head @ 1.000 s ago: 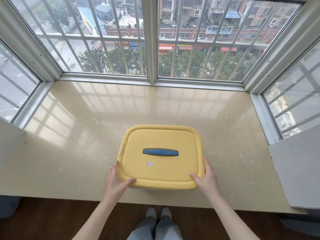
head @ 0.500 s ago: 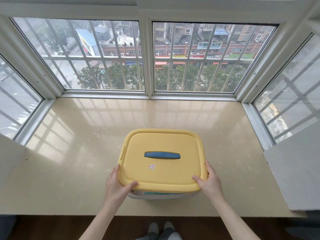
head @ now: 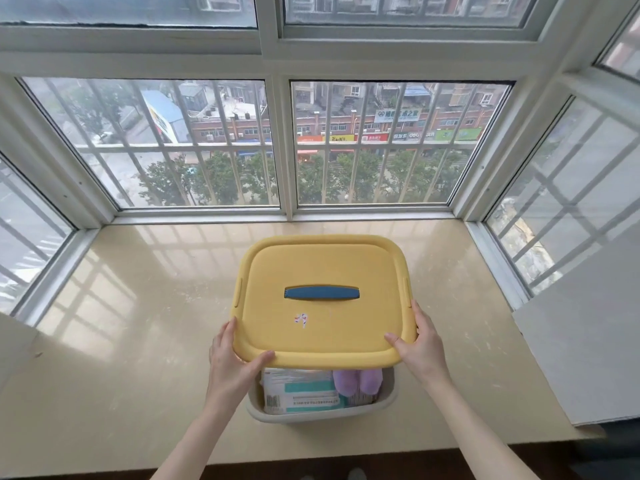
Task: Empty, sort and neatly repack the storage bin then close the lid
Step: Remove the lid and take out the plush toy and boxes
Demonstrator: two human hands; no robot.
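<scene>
A square yellow plastic lid (head: 322, 327) with rounded corners and a dark blue recessed handle (head: 321, 293) is held between both hands above a pale grey plastic storage bin (head: 322, 415). The bin stands on a glossy beige stone window sill (head: 138, 341), near its front edge. The left hand (head: 232, 362) grips the lid's near-left corner, thumb lying flat on top and fingers curled round the edge beneath. The right hand (head: 420, 344) grips the near-right corner the same way – thumb on top, fingers wrapped along the side. The lid sits between the two grips, its near edge clear of the bin's rim, so the front of the bin is open to view. Inside lie a white and teal printed packet (head: 298, 389) and, just beside it on the right, a soft purple fabric item (head: 356, 379). A small sticker (head: 301, 319) marks the lid below the handle.
</scene>
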